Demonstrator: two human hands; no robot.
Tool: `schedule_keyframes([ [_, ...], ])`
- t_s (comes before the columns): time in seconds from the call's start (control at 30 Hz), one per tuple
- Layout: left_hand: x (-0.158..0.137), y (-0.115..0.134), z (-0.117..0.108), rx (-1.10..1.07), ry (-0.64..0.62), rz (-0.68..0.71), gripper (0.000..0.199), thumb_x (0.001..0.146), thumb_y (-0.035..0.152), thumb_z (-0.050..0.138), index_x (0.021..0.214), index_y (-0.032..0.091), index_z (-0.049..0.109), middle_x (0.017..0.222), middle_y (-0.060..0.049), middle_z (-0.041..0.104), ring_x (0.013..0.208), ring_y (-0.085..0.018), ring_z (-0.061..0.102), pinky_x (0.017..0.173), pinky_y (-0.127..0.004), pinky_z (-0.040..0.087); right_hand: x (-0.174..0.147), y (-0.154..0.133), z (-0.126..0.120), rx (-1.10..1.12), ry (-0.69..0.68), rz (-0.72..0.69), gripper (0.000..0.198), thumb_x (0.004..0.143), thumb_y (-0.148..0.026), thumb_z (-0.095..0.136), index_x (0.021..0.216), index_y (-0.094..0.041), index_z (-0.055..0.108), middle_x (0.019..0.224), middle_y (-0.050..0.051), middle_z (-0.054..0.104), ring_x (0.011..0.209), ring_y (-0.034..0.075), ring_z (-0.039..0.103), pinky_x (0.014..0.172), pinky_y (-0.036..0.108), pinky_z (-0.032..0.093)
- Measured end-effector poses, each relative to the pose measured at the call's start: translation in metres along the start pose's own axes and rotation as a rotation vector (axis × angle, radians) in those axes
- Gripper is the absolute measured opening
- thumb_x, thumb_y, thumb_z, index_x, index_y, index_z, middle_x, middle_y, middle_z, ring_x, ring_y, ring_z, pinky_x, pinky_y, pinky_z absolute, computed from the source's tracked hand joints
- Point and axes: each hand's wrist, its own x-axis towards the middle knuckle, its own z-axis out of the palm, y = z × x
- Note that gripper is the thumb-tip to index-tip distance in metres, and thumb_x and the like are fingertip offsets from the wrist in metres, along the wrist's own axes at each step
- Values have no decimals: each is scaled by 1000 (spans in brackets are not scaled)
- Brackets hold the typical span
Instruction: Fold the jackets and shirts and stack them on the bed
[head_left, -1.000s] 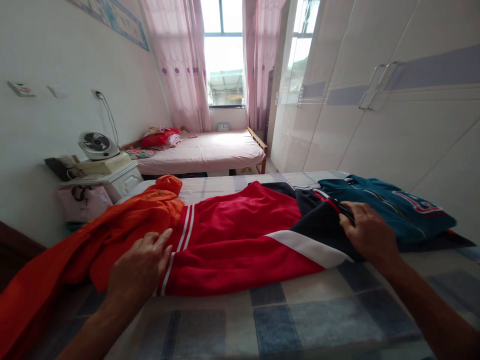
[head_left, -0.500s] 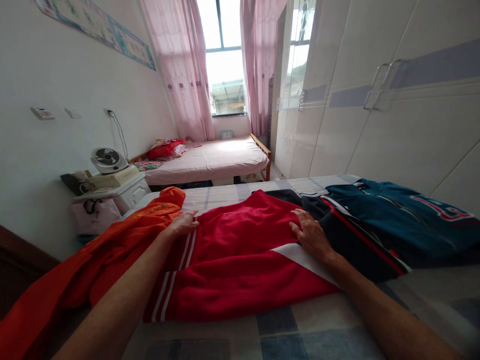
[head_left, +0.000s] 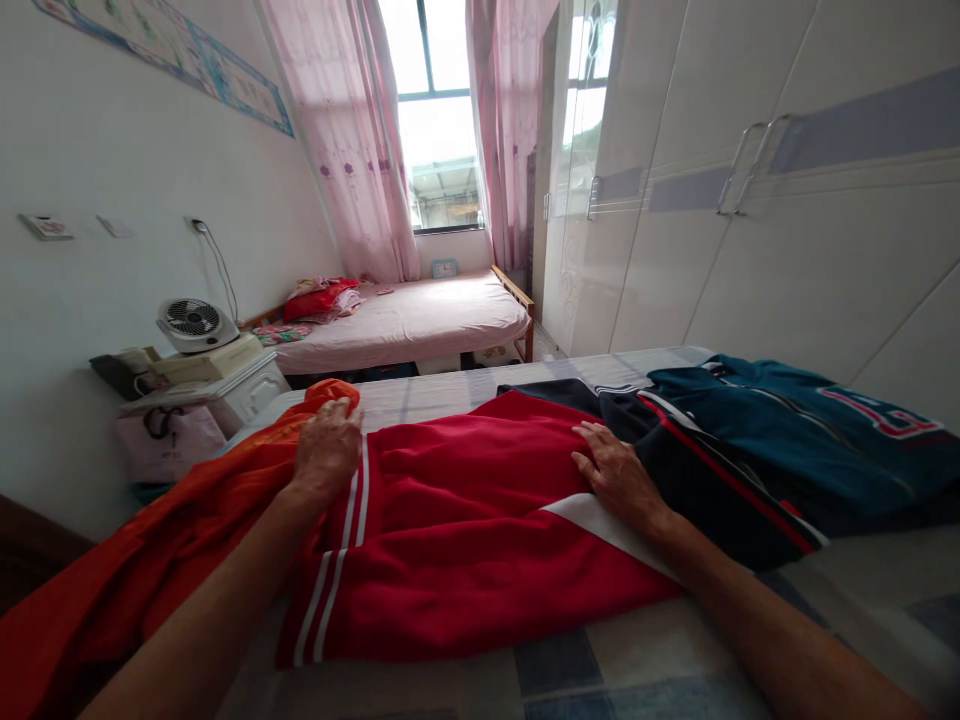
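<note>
A red garment (head_left: pixel 450 475) with white stripes along its left edge and a white patch at the right lies spread flat before me. My right hand (head_left: pixel 619 475) rests on its right part, fingers apart and holding nothing. Beyond the left edge, my left hand (head_left: pixel 328 445) is over the upper end of an orange garment (head_left: pixel 225 500). Its back faces me and the fingers bend down, so their grip, if any, is hidden. Right of the red garment lie a black garment (head_left: pixel 690 480) with a red and white stripe and a teal zipped jacket (head_left: pixel 795 430) with a letter patch.
The clothes lie on a bed with a checked sheet (head_left: pixel 555 655). Past it stands a second bed (head_left: pixel 420 315) with a pink sheet. At left, a fan (head_left: pixel 196 322) sits on a white cabinet (head_left: pixel 244 395) beside a pink bag (head_left: pixel 172 445). A white wardrobe (head_left: pixel 750 270) lines the right side.
My left hand has left the red garment's striped edge and moved left onto the orange garment. My right hand stays in place on the red garment. The view has shifted slightly.
</note>
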Motion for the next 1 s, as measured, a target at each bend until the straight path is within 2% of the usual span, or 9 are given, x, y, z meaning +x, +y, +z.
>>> schedule_keyframes([
  [0.13,-32,43,7,-177,-57,409,42,91,35,43,132,30,49,148,-4,38,138,-24,29,111,-43,27,13,-20,-14,-27,-35,-178,46,92,-41,38,134,-23,47,146,8,39,137,28,28,106,48,30],
  [0.23,-58,57,22,-298,-64,544,50,91,45,42,138,32,40,151,-6,31,140,-28,22,110,-54,24,43,-32,-25,-47,-43,-275,46,93,-41,38,135,-24,47,146,7,39,138,28,26,107,48,28],
  [0.3,-70,56,36,-303,-99,496,54,90,49,41,141,32,36,152,-8,28,140,-30,22,109,-56,26,71,-34,-25,-56,-69,-269,45,93,-34,36,135,-23,47,145,7,41,137,28,27,107,48,27],
  [0.4,-79,51,53,-278,-184,438,56,89,51,40,141,31,35,151,-9,29,139,-31,25,107,-55,30,114,-28,-11,-39,-221,-165,47,92,-28,36,138,-24,43,147,5,38,138,28,25,107,50,26],
  [0.53,-84,51,61,-243,-162,380,59,89,53,38,143,32,29,152,-6,26,139,-28,24,109,-53,28,150,-22,22,-13,-368,-90,57,82,-40,54,137,-26,45,147,9,38,133,31,32,101,49,32],
  [0.67,-84,56,57,-216,-249,311,63,87,57,38,144,33,25,153,-3,22,140,-29,20,110,-55,24,167,-21,45,-16,-339,-69,33,78,-34,59,109,-25,67,131,8,54,122,26,43,96,40,35],
  [0.77,-83,57,55,-211,-336,270,65,85,61,39,143,34,27,152,-3,24,139,-32,21,109,-57,24,176,-20,52,-38,-252,15,27,86,-27,46,101,-21,68,122,8,59,118,25,45,96,42,34],
  [0.9,-83,57,55,-215,-364,216,68,82,66,39,142,35,30,152,-5,24,139,-36,21,109,-57,24,176,-26,52,-46,-219,61,31,88,-29,44,110,-20,64,127,10,57,118,24,47,95,41,36],
  [1.0,-84,56,55,-238,-352,207,69,81,68,39,141,36,31,152,-5,25,139,-36,20,109,-57,23,160,-37,51,-51,-160,6,48,91,-40,41,134,-21,46,147,9,37,134,25,29,106,43,26],
])
